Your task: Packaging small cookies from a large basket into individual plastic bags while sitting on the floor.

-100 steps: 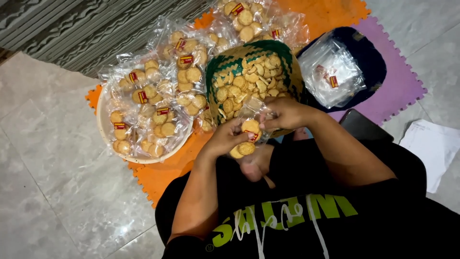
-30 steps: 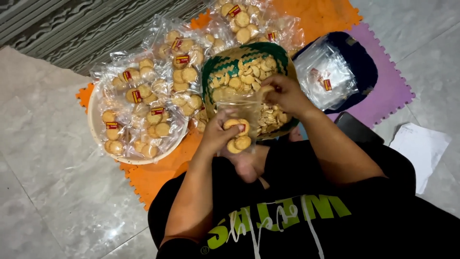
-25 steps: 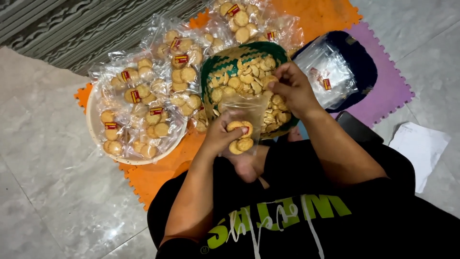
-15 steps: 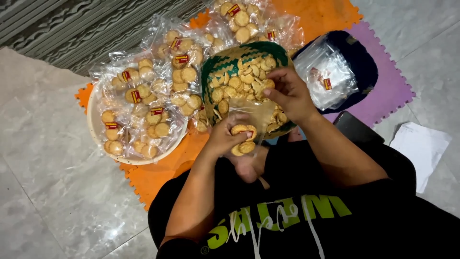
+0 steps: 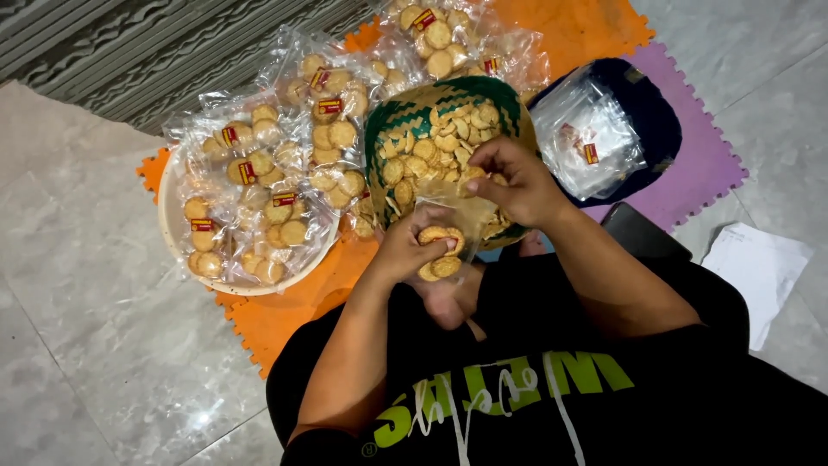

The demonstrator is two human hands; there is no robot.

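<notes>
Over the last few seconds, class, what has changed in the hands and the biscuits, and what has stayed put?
The right hand left the clear bag, reached into the woven basket and now pinches biscuits at the bag's mouth. The left hand kept holding the partly filled bag. The packed bags on the white tray and the empty bags stayed put.

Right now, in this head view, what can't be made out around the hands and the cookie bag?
- Cookie count in the small clear bag: left hand covers part of it.
- What the right hand pinches over the green woven basket: its fingers hide it.
- Top cookie packets: cut by the frame's upper edge.
- Red labels on the packets: too small.
</notes>
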